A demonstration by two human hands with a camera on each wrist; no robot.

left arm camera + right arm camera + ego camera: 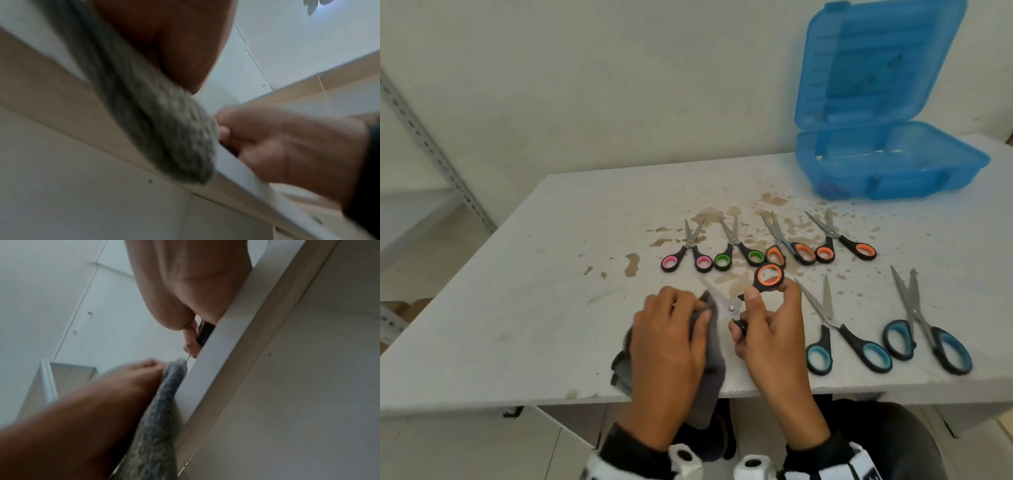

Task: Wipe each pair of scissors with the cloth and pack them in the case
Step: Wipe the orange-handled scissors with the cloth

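The right hand (767,329) pinches the orange-handled scissors (753,291) by the handles at six o'clock on the surface (551,274). The left hand (667,329) curls round the soft cloth (714,363) over one blade. The scissors look light, stiff and sharp, so the handles are safest. The case (893,171) stands open at two o'clock.

No text, label, brand, number or sign can be read in any view. The blue case (887,161) at the far right of the table (551,274) shows a dark patch in its lid, too blurred to read.
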